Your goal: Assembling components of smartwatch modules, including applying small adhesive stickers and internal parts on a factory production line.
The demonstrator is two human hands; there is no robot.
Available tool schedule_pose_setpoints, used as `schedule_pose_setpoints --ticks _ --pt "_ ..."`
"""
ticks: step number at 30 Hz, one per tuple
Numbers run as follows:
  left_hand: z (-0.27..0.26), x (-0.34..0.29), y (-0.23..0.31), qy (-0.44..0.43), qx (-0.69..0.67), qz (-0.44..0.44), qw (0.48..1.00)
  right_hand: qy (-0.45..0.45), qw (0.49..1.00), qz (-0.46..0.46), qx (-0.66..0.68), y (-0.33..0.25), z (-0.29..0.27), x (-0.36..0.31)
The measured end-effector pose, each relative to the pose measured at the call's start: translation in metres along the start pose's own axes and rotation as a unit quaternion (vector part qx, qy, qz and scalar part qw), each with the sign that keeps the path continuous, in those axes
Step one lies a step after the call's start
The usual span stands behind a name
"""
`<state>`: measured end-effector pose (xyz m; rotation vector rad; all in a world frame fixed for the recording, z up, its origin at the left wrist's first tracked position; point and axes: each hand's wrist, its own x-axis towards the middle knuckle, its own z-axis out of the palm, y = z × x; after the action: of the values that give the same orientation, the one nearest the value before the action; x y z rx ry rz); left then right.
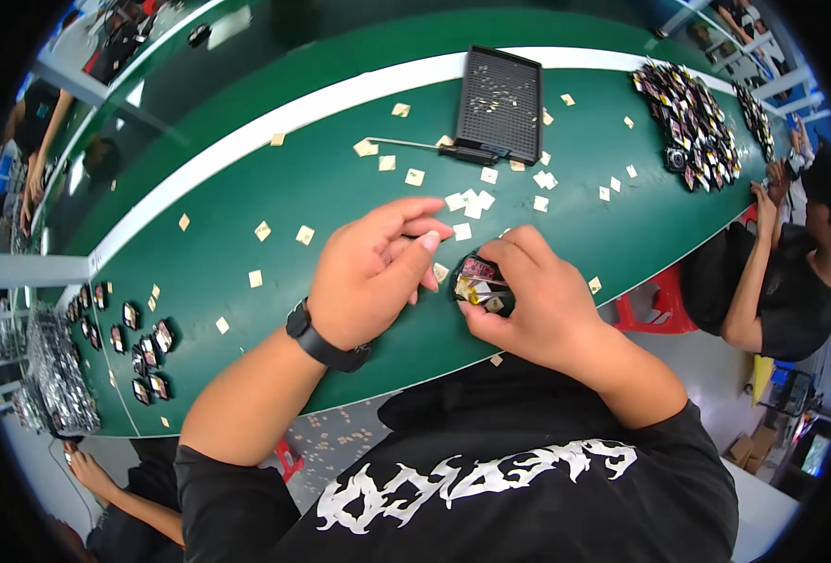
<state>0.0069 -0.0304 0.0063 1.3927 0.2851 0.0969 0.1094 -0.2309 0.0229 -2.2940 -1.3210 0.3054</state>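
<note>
Carefully steady the small black part (479, 281) your right hand (537, 305) is grasping at the table's (247, 202) six-o'clock edge, while your left hand (373, 272), pinching fingertips closed at nine o'clock, presses squarely.

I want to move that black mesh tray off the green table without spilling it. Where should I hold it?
Take the black mesh tray by its two long side rims, one hand from each side. It lies flat on the green table, and small pieces seem to sit on its mesh, so a level two-sided grip looks safest.
</note>
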Motion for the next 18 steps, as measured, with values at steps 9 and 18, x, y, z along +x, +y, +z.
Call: schedule_pose_setpoints --ticks 9,18 --pt "-0.017 0.004 -0.004 -0.162 -0.053 -0.003 0.985 0.058 0.980 -0.190 -0.022 -0.024 -0.024 0.031" --pt "-0.015 0.014 -0.008 -0.080 -0.184 0.015 0.980 0.196 0.960 0.082 0.180 0.002 -0.022 0.020"
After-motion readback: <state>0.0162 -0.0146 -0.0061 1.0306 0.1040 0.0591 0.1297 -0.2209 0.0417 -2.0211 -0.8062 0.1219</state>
